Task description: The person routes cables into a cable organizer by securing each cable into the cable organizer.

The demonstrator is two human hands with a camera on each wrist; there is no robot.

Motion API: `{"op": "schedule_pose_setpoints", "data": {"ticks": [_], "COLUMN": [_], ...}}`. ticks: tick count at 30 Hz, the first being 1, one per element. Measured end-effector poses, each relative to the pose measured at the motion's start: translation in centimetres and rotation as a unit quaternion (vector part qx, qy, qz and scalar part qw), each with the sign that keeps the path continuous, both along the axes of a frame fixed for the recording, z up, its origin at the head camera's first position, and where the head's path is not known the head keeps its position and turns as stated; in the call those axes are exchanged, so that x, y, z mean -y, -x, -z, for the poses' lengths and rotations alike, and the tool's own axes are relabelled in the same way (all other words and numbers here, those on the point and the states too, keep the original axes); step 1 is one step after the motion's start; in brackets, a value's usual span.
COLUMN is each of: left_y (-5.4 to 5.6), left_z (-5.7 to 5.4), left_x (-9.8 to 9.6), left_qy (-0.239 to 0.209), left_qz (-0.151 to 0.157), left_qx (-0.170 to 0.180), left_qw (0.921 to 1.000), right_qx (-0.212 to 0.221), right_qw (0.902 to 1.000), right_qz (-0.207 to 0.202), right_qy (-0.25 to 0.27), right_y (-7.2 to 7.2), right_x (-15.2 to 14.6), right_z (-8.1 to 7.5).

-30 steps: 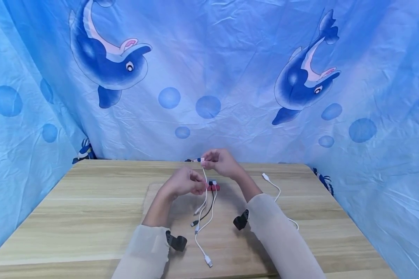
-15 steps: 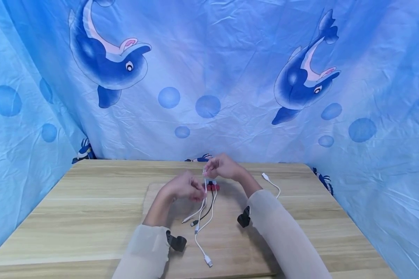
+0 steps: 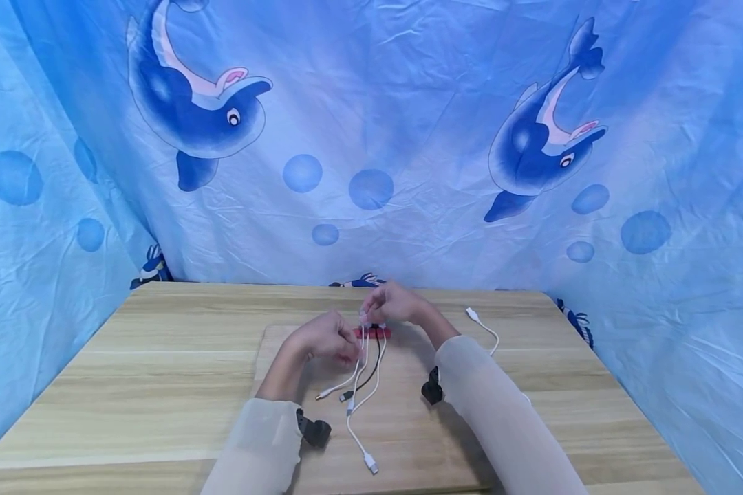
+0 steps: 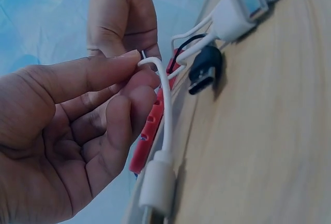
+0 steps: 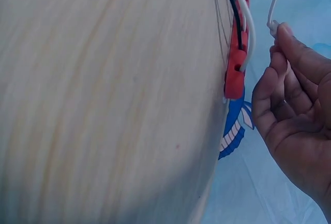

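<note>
My left hand point(image 3: 328, 338) pinches a white charging cable point(image 4: 166, 105) between thumb and forefinger. That cable's lower plug point(image 4: 158, 182) hangs down beside the board in the left wrist view. Farther back, my right hand point(image 3: 396, 302) pinches the same cable's other end point(image 5: 274, 27), just above a red cable holder point(image 3: 380, 333). Fingers hide most of that plug. The slotted holder lies along the board's far edge, with a black cable point(image 5: 235, 12) and white cables seated in it. A black connector point(image 4: 207, 69) and a white USB plug point(image 4: 235, 19) lie on the board.
The wooden board point(image 3: 408, 426) lies on a wood-grain table point(image 3: 161, 385). One more white cable point(image 3: 486, 328) lies on the table to the right, partly behind my right sleeve. A blue dolphin-print curtain point(image 3: 433, 227) hangs behind the table.
My right hand has come down toward the red holder with the cable end. My left hand has lowered slightly, and the cable's loose plug has swung left over the board.
</note>
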State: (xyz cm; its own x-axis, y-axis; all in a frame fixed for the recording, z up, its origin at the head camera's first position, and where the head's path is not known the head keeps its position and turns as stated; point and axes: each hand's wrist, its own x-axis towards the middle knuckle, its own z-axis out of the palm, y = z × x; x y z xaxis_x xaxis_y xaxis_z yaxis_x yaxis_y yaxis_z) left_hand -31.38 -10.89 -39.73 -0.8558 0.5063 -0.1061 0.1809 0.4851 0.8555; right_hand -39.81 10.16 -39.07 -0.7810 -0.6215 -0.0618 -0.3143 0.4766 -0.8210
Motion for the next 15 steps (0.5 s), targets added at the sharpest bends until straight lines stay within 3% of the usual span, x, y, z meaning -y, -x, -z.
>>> {"op": "schedule_pose_setpoints", "data": {"ticks": [9, 15], "left_y": [-0.01, 0.05], "left_z": [0.58, 0.77], "left_x": [0.07, 0.17], "left_qy": [-0.001, 0.003], "left_qz": [0.0, -0.001], "left_qx": [0.032, 0.03], "left_qw": [0.9995, 0.9995], "right_qx": [-0.041, -0.057], "right_qw": [0.998, 0.9961], "right_qz": [0.004, 0.003], "right_qy": [-0.049, -0.067], "right_y": [0.32, 0.28], "right_x": [0.37, 0.6], "right_z": [0.6, 0.48]}}
